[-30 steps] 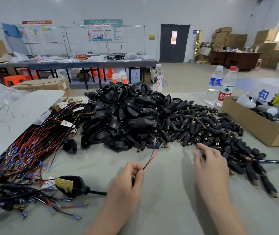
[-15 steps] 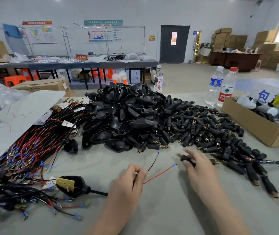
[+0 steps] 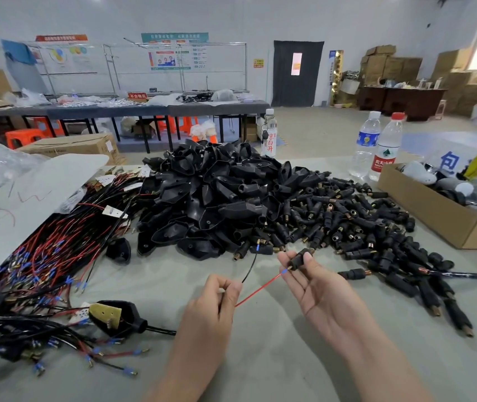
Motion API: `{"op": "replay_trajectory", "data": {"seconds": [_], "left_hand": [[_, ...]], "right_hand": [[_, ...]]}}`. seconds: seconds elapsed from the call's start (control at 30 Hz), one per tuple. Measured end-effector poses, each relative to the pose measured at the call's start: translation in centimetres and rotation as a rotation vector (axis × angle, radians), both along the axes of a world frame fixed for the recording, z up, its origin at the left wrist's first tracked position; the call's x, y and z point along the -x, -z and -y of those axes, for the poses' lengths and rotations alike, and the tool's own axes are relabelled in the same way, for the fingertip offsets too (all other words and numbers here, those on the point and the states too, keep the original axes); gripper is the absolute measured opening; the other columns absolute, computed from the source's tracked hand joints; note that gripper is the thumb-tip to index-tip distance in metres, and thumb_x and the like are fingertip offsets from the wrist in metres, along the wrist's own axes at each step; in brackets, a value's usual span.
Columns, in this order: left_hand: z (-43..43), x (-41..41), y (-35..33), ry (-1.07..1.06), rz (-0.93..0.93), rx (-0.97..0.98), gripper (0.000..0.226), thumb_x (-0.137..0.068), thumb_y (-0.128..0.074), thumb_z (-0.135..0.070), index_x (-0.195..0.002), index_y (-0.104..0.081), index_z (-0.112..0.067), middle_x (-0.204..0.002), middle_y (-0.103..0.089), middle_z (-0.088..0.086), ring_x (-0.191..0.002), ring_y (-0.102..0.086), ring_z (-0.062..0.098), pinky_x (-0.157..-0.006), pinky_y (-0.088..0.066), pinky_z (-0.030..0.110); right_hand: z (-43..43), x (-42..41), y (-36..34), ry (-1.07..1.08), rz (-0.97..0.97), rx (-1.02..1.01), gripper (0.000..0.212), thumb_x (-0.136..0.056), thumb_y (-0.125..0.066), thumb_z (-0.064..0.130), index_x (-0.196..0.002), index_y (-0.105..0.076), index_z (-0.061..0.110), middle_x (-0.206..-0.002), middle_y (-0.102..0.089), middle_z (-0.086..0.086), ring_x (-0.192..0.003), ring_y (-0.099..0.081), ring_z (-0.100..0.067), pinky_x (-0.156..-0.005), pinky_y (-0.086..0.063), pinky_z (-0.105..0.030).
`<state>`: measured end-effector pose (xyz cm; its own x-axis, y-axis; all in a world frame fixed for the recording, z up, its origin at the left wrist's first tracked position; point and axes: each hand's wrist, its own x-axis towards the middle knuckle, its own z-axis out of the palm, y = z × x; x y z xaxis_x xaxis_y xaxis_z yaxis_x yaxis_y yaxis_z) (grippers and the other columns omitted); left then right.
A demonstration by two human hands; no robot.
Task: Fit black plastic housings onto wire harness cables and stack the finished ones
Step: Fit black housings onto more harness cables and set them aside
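Note:
My left hand (image 3: 217,303) pinches a harness cable whose red wire (image 3: 260,290) and black wire (image 3: 249,268) stick out past my fingers, each ending in a blue terminal. My right hand (image 3: 318,288) holds a small black connector (image 3: 299,258) between thumb and fingertips, its brass end touching the red wire's terminal. Behind my hands, a big heap of black plastic housings (image 3: 211,198) fills the middle of the table, with a spread of small black connectors (image 3: 356,224) to its right. A cable with a fitted housing (image 3: 118,317) lies at lower left.
A tangle of red and black harness cables (image 3: 45,250) covers the table's left side beside a white board (image 3: 28,195). An open cardboard box (image 3: 434,210) sits at the right edge, two water bottles (image 3: 376,146) behind it. A pen (image 3: 460,275) lies among the connectors.
My right hand picked one black connector from the spread and brought it left to the red wire's tip. The red wire swung down and right, away from the black wire.

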<state>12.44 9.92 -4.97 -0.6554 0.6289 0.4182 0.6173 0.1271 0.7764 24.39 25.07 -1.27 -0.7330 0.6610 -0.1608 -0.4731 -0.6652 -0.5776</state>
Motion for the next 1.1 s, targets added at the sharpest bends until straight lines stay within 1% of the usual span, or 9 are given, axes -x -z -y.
{"op": "replay_trajectory", "data": {"seconds": [0.13, 0.33, 0.47, 0.57, 0.63, 0.73, 0.9, 1.03, 1.1], "left_hand": [[0.0, 0.0, 0.0, -0.002, -0.001, -0.005, 0.033, -0.094, -0.04, -0.053, -0.082, -0.05, -0.025, -0.048, -0.041, -0.009, -0.045, -0.036, 0.01, -0.049, -0.025, 0.024], [-0.1, 0.1, 0.1, -0.036, -0.002, -0.04, 0.036, -0.089, -0.036, -0.061, -0.082, -0.049, -0.028, -0.048, -0.041, -0.008, -0.045, -0.036, 0.01, -0.048, -0.028, 0.026], [-0.2, 0.2, 0.3, -0.06, -0.013, -0.044, 0.029, -0.091, -0.035, -0.062, -0.086, -0.047, -0.037, -0.049, -0.044, -0.005, -0.045, -0.039, 0.011, -0.05, -0.033, 0.031], [-0.3, 0.1, 0.3, -0.068, -0.01, -0.052, 0.027, -0.091, -0.034, -0.063, -0.086, -0.046, -0.039, -0.052, -0.05, -0.007, -0.047, -0.044, 0.011, -0.054, -0.037, 0.032], [-0.4, 0.0, 0.2, -0.065, 0.067, -0.085, 0.025, -0.092, -0.037, -0.06, -0.084, -0.049, -0.04, -0.057, -0.058, -0.008, -0.049, -0.051, 0.008, -0.052, -0.039, 0.023], [-0.5, 0.0, 0.1, -0.057, 0.198, -0.116, 0.023, -0.097, -0.043, -0.05, -0.08, -0.054, -0.037, -0.061, -0.062, -0.009, -0.051, -0.052, 0.006, -0.054, -0.039, 0.019], [-0.5, -0.2, -0.6, -0.038, 0.325, -0.188, 0.034, -0.09, -0.045, -0.054, -0.089, -0.062, -0.025, -0.074, -0.067, -0.014, -0.064, -0.06, 0.003, -0.061, -0.046, 0.014], [-0.9, 0.1, -1.0, -0.011, 0.459, -0.29, 0.017, -0.096, -0.057, -0.029, -0.093, -0.063, -0.014, -0.075, -0.068, -0.008, -0.07, -0.064, 0.004, -0.067, -0.05, 0.017], [-0.9, 0.6, -1.1, 0.024, 0.524, -0.3, 0.008, -0.096, -0.063, -0.023, -0.101, -0.064, -0.018, -0.071, -0.065, -0.007, -0.067, -0.06, 0.006, -0.064, -0.048, 0.016]], "right_hand": [[0.0, 0.0, -0.1, -0.01, -0.032, 0.04, 0.031, -0.09, -0.055, 0.01, -0.119, -0.056, 0.0, -0.11, -0.07, -0.017, -0.099, -0.074, -0.024, -0.072, -0.063, -0.031], [0.6, 0.4, 0.3, -0.067, 0.005, -0.041, 0.043, -0.085, -0.059, 0.011, -0.125, -0.056, -0.003, -0.112, -0.071, -0.013, -0.104, -0.073, -0.024, -0.084, -0.06, -0.034], [1.5, 1.0, 1.0, -0.119, 0.063, -0.149, 0.054, -0.084, -0.063, 0.013, -0.133, -0.051, -0.008, -0.121, -0.07, -0.016, -0.107, -0.071, -0.026, -0.076, -0.062, -0.032], [2.6, 1.6, 1.7, -0.126, 0.162, -0.259, 0.052, -0.081, -0.068, 0.017, -0.128, -0.05, 0.0, -0.117, -0.073, -0.013, -0.101, -0.073, -0.023, -0.076, -0.061, -0.032], [3.2, 1.8, 2.2, -0.178, 0.255, -0.366, 0.041, -0.086, -0.07, 0.024, -0.12, -0.054, 0.008, -0.115, -0.074, -0.01, -0.103, -0.072, -0.024, -0.082, -0.059, -0.034], [3.5, 1.9, 2.4, -0.192, 0.361, -0.477, 0.03, -0.096, -0.063, 0.034, -0.113, -0.06, 0.01, -0.11, -0.075, -0.008, -0.1, -0.073, -0.029, -0.073, -0.059, -0.033], [3.0, 1.8, 1.7, -0.081, 0.394, -0.39, 0.024, -0.1, -0.059, 0.028, -0.102, -0.063, 0.004, -0.09, -0.077, -0.011, -0.082, -0.075, -0.034, -0.057, -0.058, -0.032], [3.2, 1.7, 1.7, -0.076, 0.381, -0.357, 0.018, -0.102, -0.053, 0.021, -0.104, -0.067, 0.011, -0.09, -0.077, -0.015, -0.079, -0.076, -0.031, -0.057, -0.057, -0.029], [3.2, 1.7, 1.7, -0.07, 0.349, -0.342, 0.018, -0.102, -0.053, 0.021, -0.107, -0.068, 0.011, -0.094, -0.076, -0.021, -0.081, -0.076, -0.027, -0.06, -0.058, -0.027]]}}
